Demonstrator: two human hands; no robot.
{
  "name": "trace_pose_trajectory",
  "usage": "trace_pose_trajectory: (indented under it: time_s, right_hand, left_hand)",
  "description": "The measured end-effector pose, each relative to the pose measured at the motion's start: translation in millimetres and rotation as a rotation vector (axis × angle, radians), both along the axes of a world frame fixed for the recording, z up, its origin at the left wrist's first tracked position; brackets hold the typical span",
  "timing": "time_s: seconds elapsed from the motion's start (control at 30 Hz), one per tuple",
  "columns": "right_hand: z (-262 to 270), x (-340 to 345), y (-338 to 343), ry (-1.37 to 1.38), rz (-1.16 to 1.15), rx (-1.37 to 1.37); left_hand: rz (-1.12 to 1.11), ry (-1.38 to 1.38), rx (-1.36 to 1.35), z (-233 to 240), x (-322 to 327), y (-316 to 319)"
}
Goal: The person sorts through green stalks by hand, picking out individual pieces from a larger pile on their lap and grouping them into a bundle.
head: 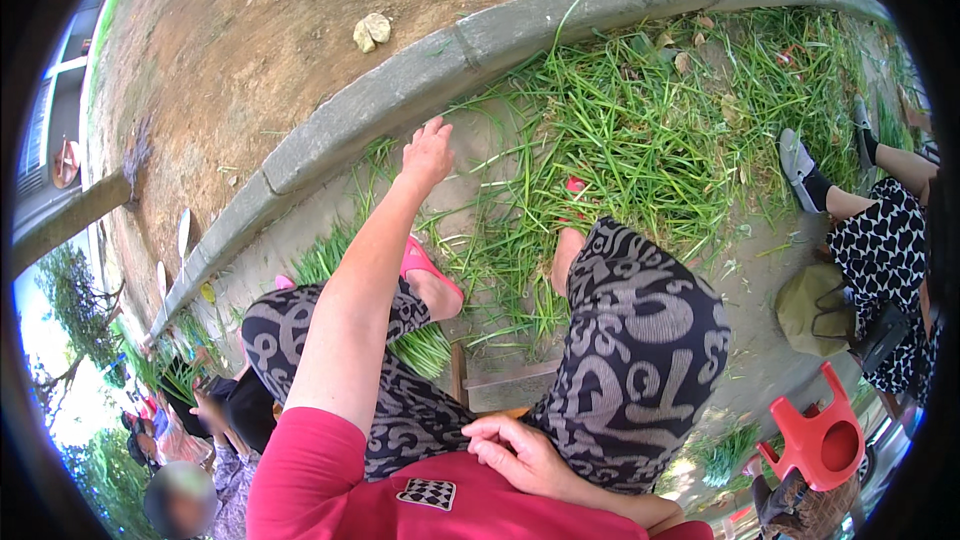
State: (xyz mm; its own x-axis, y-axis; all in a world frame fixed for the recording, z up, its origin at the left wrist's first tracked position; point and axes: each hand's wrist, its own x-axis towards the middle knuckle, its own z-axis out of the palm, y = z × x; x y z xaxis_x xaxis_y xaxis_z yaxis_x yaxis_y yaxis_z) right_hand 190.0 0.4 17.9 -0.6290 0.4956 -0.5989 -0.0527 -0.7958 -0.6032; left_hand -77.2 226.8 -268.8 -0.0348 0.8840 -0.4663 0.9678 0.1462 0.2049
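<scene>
My left hand (429, 154) reaches out over the paving beside the concrete kerb (375, 105), holding nothing, its fingers slightly parted. Against my lap lies my right hand (517, 454), fingers loosely bent, with nothing visible in it. Loose, long green leaves (630, 135), which look like chives, cover the ground in front of my right foot. More leaves, evenly laid like a bundle (322, 255), lie left of my left forearm. Pale cut ends of a green bunch (424, 351) show under my left leg. A pink slipper (427, 266) is on my left foot; leaves partly cover my right foot.
Bare soil (247, 37) with dry leaves (371, 31) lies beyond the kerb. A seated person's shoe (801, 169), an olive bag (814, 309) and a red plastic stool (821, 435) are at right. Other people sit at lower left, one in a patterned sleeve (234, 491).
</scene>
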Motion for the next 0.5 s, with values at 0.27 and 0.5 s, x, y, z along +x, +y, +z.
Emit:
trace_pose_trajectory:
  time_s: [0.27, 0.5]
  right_hand:
    - [-5, 3, 9, -0.043, -0.055, 0.109]
    - [-4, 5, 14, -0.065, -0.064, 0.116]
  left_hand:
    - [-0.035, 0.047, -0.126, -30, 4, 27]
    - [-0.038, 0.121, -0.194, -40, 17, 32]
